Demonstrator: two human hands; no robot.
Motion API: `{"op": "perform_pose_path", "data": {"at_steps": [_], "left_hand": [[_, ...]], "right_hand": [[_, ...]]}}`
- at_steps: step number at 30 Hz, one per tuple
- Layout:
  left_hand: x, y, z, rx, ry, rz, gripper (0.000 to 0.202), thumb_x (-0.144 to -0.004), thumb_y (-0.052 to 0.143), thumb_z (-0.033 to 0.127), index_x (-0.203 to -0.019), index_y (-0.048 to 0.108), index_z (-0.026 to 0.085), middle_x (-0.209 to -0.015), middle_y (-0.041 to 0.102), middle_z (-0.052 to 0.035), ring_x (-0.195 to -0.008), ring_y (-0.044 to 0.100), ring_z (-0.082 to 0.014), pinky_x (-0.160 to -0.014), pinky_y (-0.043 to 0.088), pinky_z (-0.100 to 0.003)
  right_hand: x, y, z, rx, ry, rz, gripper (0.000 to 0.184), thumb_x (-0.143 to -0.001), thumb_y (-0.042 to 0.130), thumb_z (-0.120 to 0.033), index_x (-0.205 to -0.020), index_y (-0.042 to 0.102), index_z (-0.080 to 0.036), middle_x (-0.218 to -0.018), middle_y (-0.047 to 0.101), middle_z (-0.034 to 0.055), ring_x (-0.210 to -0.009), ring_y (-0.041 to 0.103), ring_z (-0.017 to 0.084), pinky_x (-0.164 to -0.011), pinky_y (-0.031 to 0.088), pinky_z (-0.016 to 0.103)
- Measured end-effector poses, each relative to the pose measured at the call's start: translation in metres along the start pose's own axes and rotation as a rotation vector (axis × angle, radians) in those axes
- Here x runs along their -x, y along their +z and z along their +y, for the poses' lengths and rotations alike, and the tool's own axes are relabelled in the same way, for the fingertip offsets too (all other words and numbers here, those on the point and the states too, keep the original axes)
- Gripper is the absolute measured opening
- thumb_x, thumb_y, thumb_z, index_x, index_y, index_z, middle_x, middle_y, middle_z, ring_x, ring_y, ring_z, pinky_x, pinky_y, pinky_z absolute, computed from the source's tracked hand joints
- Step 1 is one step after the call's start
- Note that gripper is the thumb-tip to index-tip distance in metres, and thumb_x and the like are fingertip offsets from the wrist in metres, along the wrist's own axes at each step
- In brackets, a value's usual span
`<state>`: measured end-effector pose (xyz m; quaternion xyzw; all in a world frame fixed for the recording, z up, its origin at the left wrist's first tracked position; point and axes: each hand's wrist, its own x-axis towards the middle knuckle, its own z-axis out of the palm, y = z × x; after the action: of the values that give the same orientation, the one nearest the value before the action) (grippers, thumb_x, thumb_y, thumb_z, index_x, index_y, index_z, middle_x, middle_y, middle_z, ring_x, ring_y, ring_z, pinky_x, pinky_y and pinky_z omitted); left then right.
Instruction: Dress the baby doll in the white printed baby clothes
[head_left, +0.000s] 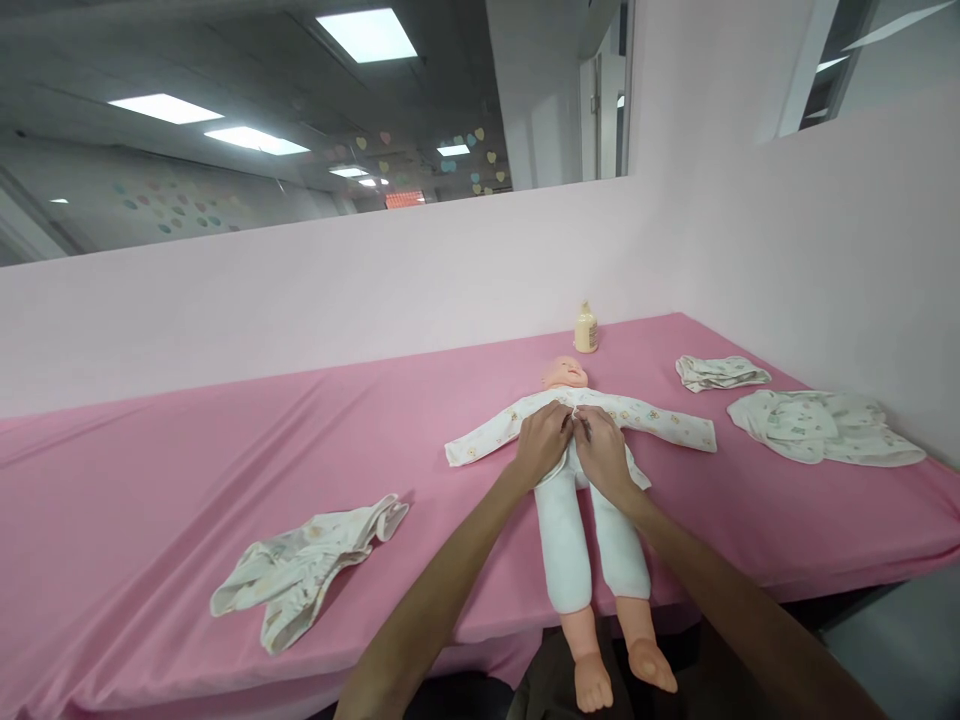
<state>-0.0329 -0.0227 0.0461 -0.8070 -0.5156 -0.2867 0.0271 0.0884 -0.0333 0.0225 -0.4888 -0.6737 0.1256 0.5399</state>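
A baby doll [568,373] lies on its back, its feet hanging over the table's near edge. It wears a white long-sleeved baby shirt [664,423] with a small print, sleeves spread to both sides, and has white legs. My left hand [545,440] and my right hand [601,450] meet over the doll's chest. Both pinch the shirt's front edges together at the middle. The fingertips are close to each other, and whatever small fastening lies between them is too small to make out.
A pink sheet [225,440] covers the table. A cream pump bottle [586,328] stands behind the doll's head. Printed baby pants [311,560] lie at the left. On the right are a folded cloth [720,372] and a larger printed garment [825,428]. A wall with windows rises behind.
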Motion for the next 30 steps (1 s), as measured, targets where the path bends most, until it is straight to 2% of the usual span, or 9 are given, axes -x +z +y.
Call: {"op": "perform_pose_path", "data": {"at_steps": [4, 10, 13, 15, 17, 21, 25, 28, 30], "left_hand": [[-0.001, -0.004, 0.004, 0.252, -0.058, 0.005, 0.023, -0.093, 0.038, 0.018, -0.086, 0.06, 0.02, -0.092, 0.065, -0.0022, -0.083, 0.058, -0.0154, -0.072, 0.041, -0.027], [-0.005, -0.008, 0.008, 0.379, -0.211, -0.001, 0.03, -0.093, 0.039, 0.029, -0.069, 0.053, 0.019, -0.075, 0.062, -0.0012, -0.072, 0.054, -0.0153, -0.066, 0.038, -0.027], [-0.007, -0.007, 0.006, 0.407, -0.238, -0.005, 0.027, -0.092, 0.039, 0.027, -0.07, 0.053, 0.019, -0.076, 0.063, -0.0011, -0.074, 0.054, -0.0154, -0.067, 0.038, -0.027], [-0.007, -0.006, 0.006, 0.405, -0.245, -0.004, 0.027, -0.092, 0.037, 0.027, -0.072, 0.054, 0.019, -0.076, 0.062, -0.0011, -0.074, 0.054, -0.0155, -0.068, 0.037, -0.028], [-0.007, -0.005, 0.005, 0.407, -0.249, -0.003, 0.028, -0.092, 0.036, 0.029, -0.071, 0.052, 0.019, -0.075, 0.061, -0.0011, -0.073, 0.053, -0.0157, -0.068, 0.037, -0.028], [-0.007, -0.004, 0.003, 0.443, -0.268, -0.004, 0.029, -0.092, 0.035, 0.032, -0.07, 0.049, 0.019, -0.074, 0.059, -0.0007, -0.071, 0.05, -0.0153, -0.067, 0.036, -0.028], [-0.009, -0.006, 0.0, 0.564, -0.283, -0.05, 0.028, -0.088, 0.039, 0.032, -0.064, 0.045, 0.018, -0.066, 0.049, 0.0015, -0.065, 0.044, -0.013, -0.062, 0.034, -0.026], [-0.012, -0.012, 0.0, 0.706, -0.369, -0.13, 0.028, -0.085, 0.043, 0.033, -0.061, 0.041, 0.019, -0.059, 0.041, 0.0036, -0.056, 0.037, -0.0105, -0.055, 0.03, -0.024], [-0.011, -0.017, 0.002, 0.735, -0.415, -0.146, 0.027, -0.085, 0.043, 0.033, -0.062, 0.041, 0.019, -0.059, 0.041, 0.0037, -0.055, 0.038, -0.0099, -0.055, 0.03, -0.024]], "right_hand": [[0.002, 0.002, 0.003, 0.026, -0.084, 0.006, 0.03, -0.091, 0.036, -0.016, -0.097, 0.065, -0.018, -0.106, 0.069, 0.0102, -0.101, 0.06, 0.023, -0.093, 0.046, 0.04], [0.003, 0.002, 0.006, 0.05, -0.169, -0.03, 0.032, -0.091, 0.036, -0.015, -0.094, 0.067, -0.019, -0.113, 0.067, 0.0095, -0.102, 0.059, 0.023, -0.095, 0.046, 0.041], [0.005, 0.001, 0.005, 0.037, -0.132, -0.037, 0.025, -0.091, 0.041, -0.019, -0.093, 0.066, -0.019, -0.109, 0.068, 0.0087, -0.102, 0.059, 0.023, -0.094, 0.046, 0.041], [0.006, 0.001, 0.004, 0.023, -0.051, -0.011, 0.022, -0.09, 0.045, -0.023, -0.103, 0.063, -0.018, -0.107, 0.068, 0.009, -0.101, 0.059, 0.024, -0.091, 0.047, 0.041], [0.007, 0.001, 0.003, 0.026, 0.008, 0.002, 0.028, -0.089, 0.047, -0.026, -0.113, 0.058, -0.017, -0.109, 0.067, 0.0102, -0.103, 0.059, 0.025, -0.09, 0.048, 0.042], [0.007, 0.001, 0.003, 0.064, -0.045, -0.032, 0.028, -0.089, 0.045, -0.023, -0.111, 0.061, -0.016, -0.113, 0.066, 0.0115, -0.107, 0.056, 0.026, -0.095, 0.044, 0.044], [0.004, 0.0, 0.005, 0.001, -0.068, -0.051, 0.029, -0.087, 0.046, -0.019, -0.11, 0.062, -0.016, -0.113, 0.067, 0.0102, -0.108, 0.056, 0.026, -0.098, 0.042, 0.044], [0.003, -0.001, 0.006, -0.046, -0.059, -0.079, 0.032, -0.087, 0.046, -0.018, -0.114, 0.061, -0.016, -0.117, 0.066, 0.009, -0.111, 0.055, 0.025, -0.1, 0.041, 0.043], [0.005, -0.002, 0.006, -0.023, -0.058, -0.098, 0.033, -0.087, 0.046, -0.018, -0.117, 0.059, -0.017, -0.12, 0.064, 0.0086, -0.113, 0.054, 0.024, -0.1, 0.04, 0.042]]}}
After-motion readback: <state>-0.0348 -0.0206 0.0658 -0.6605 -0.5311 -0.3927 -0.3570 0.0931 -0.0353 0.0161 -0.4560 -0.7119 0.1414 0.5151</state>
